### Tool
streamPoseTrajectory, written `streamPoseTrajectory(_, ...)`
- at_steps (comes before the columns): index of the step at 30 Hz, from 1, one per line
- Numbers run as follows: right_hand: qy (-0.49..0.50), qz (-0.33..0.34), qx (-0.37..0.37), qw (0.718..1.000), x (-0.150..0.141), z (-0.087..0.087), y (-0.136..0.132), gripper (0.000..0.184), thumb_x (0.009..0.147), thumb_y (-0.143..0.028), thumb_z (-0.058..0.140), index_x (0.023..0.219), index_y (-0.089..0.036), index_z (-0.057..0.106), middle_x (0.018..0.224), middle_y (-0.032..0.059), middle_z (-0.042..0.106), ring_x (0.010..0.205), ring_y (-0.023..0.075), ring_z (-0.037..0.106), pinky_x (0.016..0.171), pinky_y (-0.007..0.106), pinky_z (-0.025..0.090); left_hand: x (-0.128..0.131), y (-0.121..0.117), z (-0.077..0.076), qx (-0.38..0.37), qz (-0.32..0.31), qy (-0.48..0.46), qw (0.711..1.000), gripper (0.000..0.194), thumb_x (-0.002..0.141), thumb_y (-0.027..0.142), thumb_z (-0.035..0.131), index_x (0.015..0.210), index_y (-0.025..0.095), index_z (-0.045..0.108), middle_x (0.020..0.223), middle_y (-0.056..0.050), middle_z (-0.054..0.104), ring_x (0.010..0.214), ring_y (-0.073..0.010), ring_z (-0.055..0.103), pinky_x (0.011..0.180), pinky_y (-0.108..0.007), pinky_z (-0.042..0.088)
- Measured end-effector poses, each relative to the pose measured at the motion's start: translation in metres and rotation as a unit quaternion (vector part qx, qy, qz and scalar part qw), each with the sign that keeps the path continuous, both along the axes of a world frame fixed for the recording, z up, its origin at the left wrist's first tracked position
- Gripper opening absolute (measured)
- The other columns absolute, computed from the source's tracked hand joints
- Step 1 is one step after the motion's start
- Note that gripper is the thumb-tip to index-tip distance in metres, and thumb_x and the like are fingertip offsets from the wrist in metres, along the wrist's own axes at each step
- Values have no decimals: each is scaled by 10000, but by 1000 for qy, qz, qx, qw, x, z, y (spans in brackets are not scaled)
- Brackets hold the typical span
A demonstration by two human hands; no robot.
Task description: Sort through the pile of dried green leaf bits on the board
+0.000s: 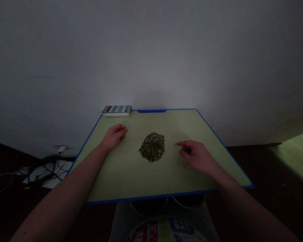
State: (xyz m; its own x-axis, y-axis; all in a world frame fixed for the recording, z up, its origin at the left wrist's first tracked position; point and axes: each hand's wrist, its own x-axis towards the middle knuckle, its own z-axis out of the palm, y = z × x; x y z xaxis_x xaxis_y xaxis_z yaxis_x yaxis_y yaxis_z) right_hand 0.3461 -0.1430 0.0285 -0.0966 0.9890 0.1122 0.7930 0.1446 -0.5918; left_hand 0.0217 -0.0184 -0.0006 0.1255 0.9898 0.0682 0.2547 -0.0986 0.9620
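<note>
A loose, roughly round pile of small dark brown-green grains [153, 147] lies at the middle of the pale yellow tabletop [126, 178]. To its left my left hand [115, 135] rests on the table, its fingers curled in and nothing visible in them. On the pile's right side is my right hand [195, 154], with the index finger reaching toward the pile and the thumb bent below it. Faint outlines of a clear see-through object [184, 163] show at these fingers, which seem closed around it. Its kind is too dim to make out.
A phone [117, 109] lies on a white box [116, 114] at the table's back left corner. Blue edging [151, 195] runs round the table, which stands against a grey wall [151, 60]. Dark cables [50, 173] lie at the left, below a wall plug [62, 149].
</note>
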Motion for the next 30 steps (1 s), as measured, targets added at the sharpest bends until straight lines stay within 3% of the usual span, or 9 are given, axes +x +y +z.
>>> streamPoseTrajectory(6,9,19,-28,999,-22,-19,-23,352,781,-190,497,1083,-157,674,831,77,694,696,175,612,634,282,455,0,1,0,-9,5,1,1000,137,670,287,584,721,173,528,472,65,452,400,-57,385,415,-202,280)
streamPoseTrajectory(24,-43,55,-15,997,-15,-10,11,355,806,-191,470,1105,-163,660,869,66,696,697,158,602,631,267,431,-2,3,-4,-4,-17,1,1000,142,683,299,581,740,178,533,479,61,456,410,-69,391,420,-208,284)
streamPoseTrajectory(30,-44,45,5,998,-9,-3,20,403,777,-171,508,1167,-162,608,751,31,674,636,144,582,604,259,412,-1,2,-2,-6,-19,-1,1000,153,681,305,594,730,175,531,476,65,453,409,-64,389,423,-207,284)
